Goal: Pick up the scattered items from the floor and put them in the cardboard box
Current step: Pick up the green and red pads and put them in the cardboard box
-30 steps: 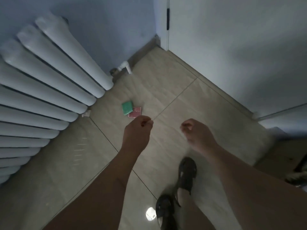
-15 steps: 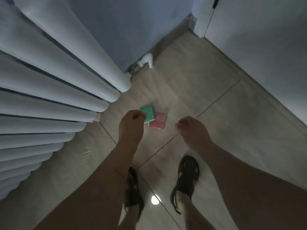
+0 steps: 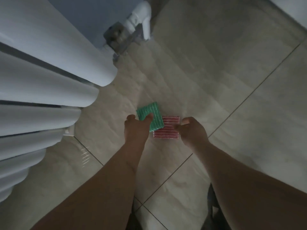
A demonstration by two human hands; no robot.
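Note:
Two small ribbed scouring pads lie on the tiled floor, the green pad (image 3: 150, 116) overlapping the top left of the red pad (image 3: 167, 130). My left hand (image 3: 136, 128) reaches down onto the green pad's near left corner; thumb and forefinger are apart with the corner between them. My right hand (image 3: 192, 131) is at the red pad's right edge, fingers curled and fingertips touching it. Both pads still rest flat on the floor. The cardboard box is out of view.
A white column radiator (image 3: 49, 83) fills the left side, close to the pads. Its white pipe fitting (image 3: 139, 22) enters the grey wall at the top. A dark sandal (image 3: 214, 211) shows at the bottom right. Beige floor tiles (image 3: 240, 113) stretch to the right.
The view has dropped much closer to the floor. Both hands have moved forward and down, from short of the pads to touching them. The pads have not moved.

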